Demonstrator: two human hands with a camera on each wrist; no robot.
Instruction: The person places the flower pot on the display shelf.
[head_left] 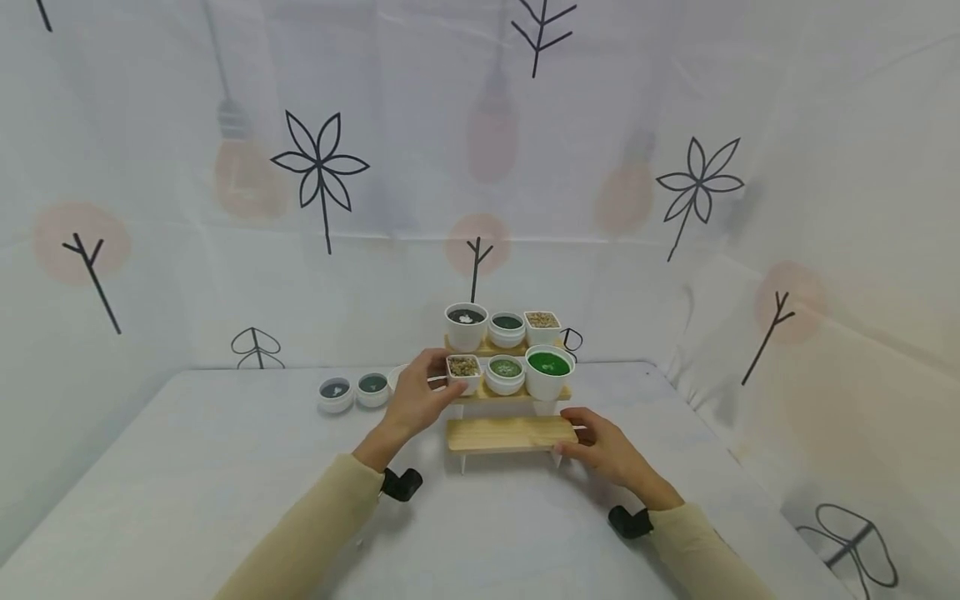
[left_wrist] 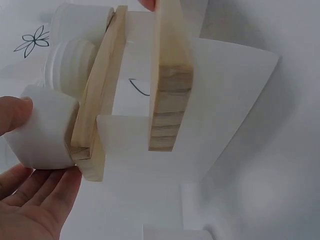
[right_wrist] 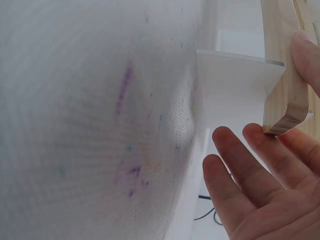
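Observation:
My left hand (head_left: 417,397) grips a small square white pot (head_left: 464,367) with tan, grainy filling, at the left end of the middle wooden tier (head_left: 495,392). In the left wrist view the square pot (left_wrist: 45,132) sits against that tier, thumb on one side and fingers on the other. Beside it stand a round white pot (head_left: 505,377) with pale green filling and a taller white cup (head_left: 547,373) with bright green filling. With thumb and index finger, my right hand (head_left: 609,451) holds the right end of the lowest wooden tier (head_left: 510,433); its other fingers are spread.
On the top tier stand a tall cup (head_left: 466,327) with dark filling, a round pot (head_left: 507,330) and a square pot (head_left: 542,327). Left of the stand, round white pots (head_left: 335,396) rest on the white table (head_left: 225,467). A patterned white cloth (head_left: 405,192) hangs behind.

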